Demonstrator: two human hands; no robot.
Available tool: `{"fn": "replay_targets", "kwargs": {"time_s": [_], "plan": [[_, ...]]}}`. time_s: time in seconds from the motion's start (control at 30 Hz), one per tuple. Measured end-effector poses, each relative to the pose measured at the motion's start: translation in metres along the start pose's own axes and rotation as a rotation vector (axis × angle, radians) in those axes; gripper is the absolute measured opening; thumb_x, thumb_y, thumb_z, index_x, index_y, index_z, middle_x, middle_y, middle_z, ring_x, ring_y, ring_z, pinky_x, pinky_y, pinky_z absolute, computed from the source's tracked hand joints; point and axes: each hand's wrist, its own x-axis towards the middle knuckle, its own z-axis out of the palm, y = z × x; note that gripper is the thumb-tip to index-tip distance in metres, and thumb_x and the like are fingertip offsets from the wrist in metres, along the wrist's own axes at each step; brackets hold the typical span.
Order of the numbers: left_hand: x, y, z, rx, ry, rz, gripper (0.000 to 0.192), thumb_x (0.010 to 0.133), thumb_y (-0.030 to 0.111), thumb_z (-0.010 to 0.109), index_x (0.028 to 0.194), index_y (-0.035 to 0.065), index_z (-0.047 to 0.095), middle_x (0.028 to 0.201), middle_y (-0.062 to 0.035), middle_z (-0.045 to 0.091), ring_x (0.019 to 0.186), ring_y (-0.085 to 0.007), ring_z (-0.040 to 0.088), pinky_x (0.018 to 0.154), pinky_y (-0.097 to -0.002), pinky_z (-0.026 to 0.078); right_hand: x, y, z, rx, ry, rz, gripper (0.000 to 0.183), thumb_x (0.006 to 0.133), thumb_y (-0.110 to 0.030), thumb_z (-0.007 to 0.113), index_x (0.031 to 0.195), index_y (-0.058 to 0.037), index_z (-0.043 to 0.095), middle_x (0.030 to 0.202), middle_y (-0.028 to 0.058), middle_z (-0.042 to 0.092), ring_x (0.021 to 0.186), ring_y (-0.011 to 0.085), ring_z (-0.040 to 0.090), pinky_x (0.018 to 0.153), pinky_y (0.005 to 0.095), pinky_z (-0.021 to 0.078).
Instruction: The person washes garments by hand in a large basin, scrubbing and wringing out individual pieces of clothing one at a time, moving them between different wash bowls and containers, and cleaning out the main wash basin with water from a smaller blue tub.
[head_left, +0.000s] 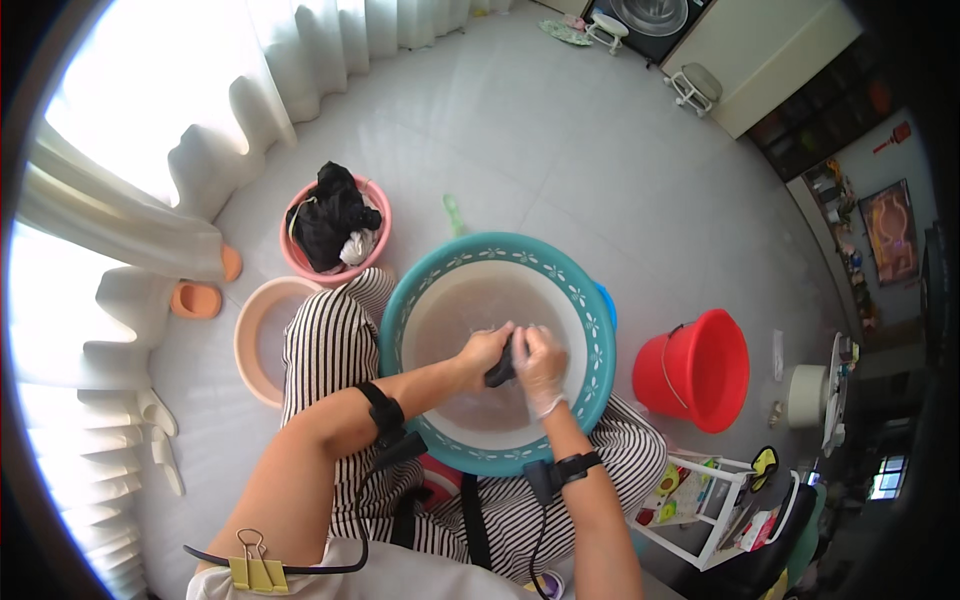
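A large teal basin (495, 244) with a pale flower pattern on its rim stands before me, holding cloudy water (469, 300). Above that water, my left hand (484, 354) grips a small dark piece of cloth (501, 369). My right hand (541, 364) is closed on the same cloth from the other side, its fingers slightly blurred. A clear glove seems to cover the right hand and ends at the wrist. The hidden parts of the cloth lie inside both hands, so its kind is unclear.
Beyond my left knee a pink basin (384, 232) holds black and white clothes (330, 217). A peach basin (251, 341) sits beside that knee. To the right are a red bucket (660, 375) and a white rolling cart (709, 517). Cables hang from bands on both arms.
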Motion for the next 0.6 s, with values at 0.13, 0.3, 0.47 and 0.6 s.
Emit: {"fn": "replay_targets", "kwargs": {"time_s": [0.13,0.3,0.47,0.6], "plan": [[0.020,-0.010,-0.016,0.489,0.081,0.304,0.027,0.092,0.034,0.052,0.095,0.0081,0.062,0.081,-0.0059,0.059,0.067,-0.0141,0.057,0.058,-0.0279,0.046,-0.014,0.041,0.012,-0.167,-0.247,0.275,0.014,0.080,-0.019,0.064,0.081,-0.0054,0.060,0.079,0.0153,0.058,0.075,0.0377,0.058,0.065,0.0477,0.0460],[0.051,-0.013,-0.055,0.706,0.407,0.537,0.043,0.090,0.024,0.055,0.130,0.0119,0.044,0.118,-0.0145,0.054,0.101,-0.0224,0.057,0.075,-0.0335,0.050,-0.038,0.057,0.030,-0.251,-0.311,0.369,0.055,0.080,-0.022,0.065,0.128,-0.0081,0.042,0.131,0.0204,0.035,0.100,0.0453,0.051,0.088,0.0458,0.0439],[0.019,-0.006,-0.022,0.181,0.191,0.024,0.075,0.089,0.035,0.055,0.145,0.0215,0.008,0.141,-0.0167,0.031,0.118,-0.0334,0.046,0.090,-0.0546,0.041,-0.044,0.022,0.046,0.951,-0.426,0.785,0.042,0.082,-0.015,0.066,0.120,-0.0059,0.050,0.111,0.0127,0.057,0.096,0.0216,0.057,0.084,0.0316,0.0448],[0.025,0.004,-0.030,0.097,0.157,0.043,0.064,0.085,0.030,0.060,0.137,0.0151,0.026,0.113,-0.0140,0.048,0.096,-0.0260,0.056,0.076,-0.0455,0.050,-0.031,-0.030,0.023,0.821,-0.259,0.572,0.021,0.080,-0.017,0.070,0.091,-0.0023,0.060,0.078,0.0055,0.061,0.070,0.0120,0.056,0.064,0.0296,0.0469]]}}
